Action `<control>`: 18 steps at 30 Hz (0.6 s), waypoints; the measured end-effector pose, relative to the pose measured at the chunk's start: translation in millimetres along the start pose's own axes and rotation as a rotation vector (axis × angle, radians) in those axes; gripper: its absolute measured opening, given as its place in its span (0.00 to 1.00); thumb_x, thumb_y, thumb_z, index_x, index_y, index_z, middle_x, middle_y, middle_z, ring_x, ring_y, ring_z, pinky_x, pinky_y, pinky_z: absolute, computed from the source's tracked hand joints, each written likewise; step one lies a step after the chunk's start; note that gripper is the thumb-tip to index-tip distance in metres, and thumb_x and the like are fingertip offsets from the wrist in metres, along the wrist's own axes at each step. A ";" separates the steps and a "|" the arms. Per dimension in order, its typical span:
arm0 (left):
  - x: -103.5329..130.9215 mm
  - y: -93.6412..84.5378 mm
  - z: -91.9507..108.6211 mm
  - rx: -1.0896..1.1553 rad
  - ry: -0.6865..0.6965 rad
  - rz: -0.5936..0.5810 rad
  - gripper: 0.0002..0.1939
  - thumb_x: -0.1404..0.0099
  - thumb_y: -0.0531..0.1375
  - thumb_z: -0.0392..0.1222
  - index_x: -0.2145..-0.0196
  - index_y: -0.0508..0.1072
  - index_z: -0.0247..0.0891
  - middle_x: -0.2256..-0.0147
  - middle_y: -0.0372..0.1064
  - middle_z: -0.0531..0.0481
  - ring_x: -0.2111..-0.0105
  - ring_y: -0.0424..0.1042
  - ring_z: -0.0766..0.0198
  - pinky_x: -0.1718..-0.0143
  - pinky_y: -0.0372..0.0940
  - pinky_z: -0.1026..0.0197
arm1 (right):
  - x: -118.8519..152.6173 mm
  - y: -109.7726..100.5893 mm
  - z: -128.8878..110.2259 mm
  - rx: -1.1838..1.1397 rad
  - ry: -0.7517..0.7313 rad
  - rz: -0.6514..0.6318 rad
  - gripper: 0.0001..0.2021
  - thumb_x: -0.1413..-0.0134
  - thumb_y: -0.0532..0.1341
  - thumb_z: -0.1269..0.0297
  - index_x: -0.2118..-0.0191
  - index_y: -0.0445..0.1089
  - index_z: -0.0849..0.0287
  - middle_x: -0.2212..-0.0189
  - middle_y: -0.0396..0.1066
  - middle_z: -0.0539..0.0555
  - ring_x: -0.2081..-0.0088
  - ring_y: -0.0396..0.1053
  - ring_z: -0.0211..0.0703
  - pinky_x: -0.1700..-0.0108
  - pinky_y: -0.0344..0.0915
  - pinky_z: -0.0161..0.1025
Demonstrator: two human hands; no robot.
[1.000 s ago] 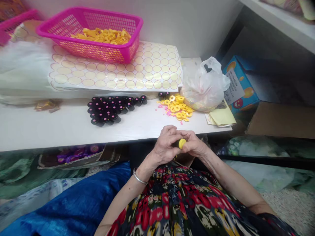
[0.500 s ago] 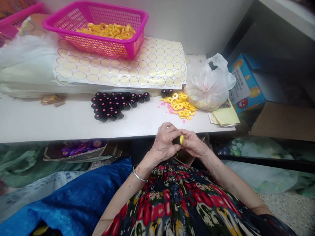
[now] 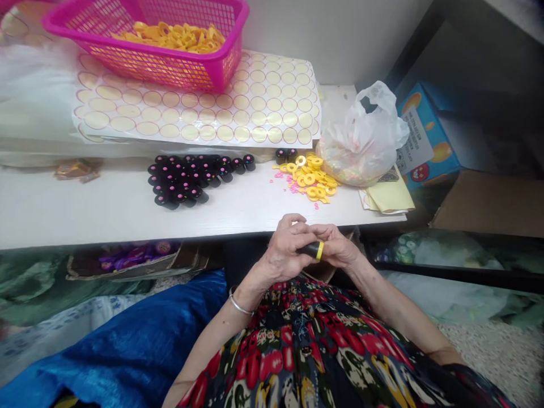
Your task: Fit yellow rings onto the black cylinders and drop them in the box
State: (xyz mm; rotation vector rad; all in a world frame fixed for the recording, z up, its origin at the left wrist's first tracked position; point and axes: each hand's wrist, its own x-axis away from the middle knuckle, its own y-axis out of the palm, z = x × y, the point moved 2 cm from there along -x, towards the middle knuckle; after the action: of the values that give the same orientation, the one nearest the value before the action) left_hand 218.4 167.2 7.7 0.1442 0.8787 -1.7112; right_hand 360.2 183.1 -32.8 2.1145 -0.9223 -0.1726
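A small black cylinder with a yellow ring [image 3: 315, 250] at its right end lies between my two hands, just off the table's front edge. My left hand [image 3: 289, 247] is wrapped round the black part. The fingers of my right hand [image 3: 335, 245] close on the yellow end. Behind my hands, yellow ring pieces [image 3: 312, 178] lie in a heap beside small pink bits [image 3: 293, 184]. To the left, several black cylinders with pink dots [image 3: 181, 180] stand grouped on the white table [image 3: 106, 212].
A pink basket [image 3: 221, 65] of yellow pieces stands on sheets of round stickers [image 3: 255, 116]. A knotted plastic bag [image 3: 361, 144] sits at the right, near a blue box [image 3: 429, 141]. Below the table are a blue sack [image 3: 140, 345] and a box of purple items [image 3: 170, 266].
The cylinder between my hands shows more of its black side, and its yellow end has shifted slightly right and down. The view has moved a little, so the table items sit higher.
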 end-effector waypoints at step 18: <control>15.7 -25.8 -51.1 0.100 -0.314 -0.033 0.20 0.55 0.69 0.45 0.63 0.75 0.37 0.62 0.69 0.43 0.59 0.66 0.58 0.59 0.65 0.55 | -13.0 -59.6 28.8 0.917 0.498 0.080 0.20 0.66 0.68 0.67 0.61 0.69 0.65 0.72 0.68 0.52 0.70 0.67 0.40 0.66 0.64 0.38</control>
State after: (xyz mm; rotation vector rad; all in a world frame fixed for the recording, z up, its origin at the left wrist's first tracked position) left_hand 173.1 188.1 -24.6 -0.0718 0.5659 -1.7497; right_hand 372.2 198.2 -97.4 2.7152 -0.8492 0.9472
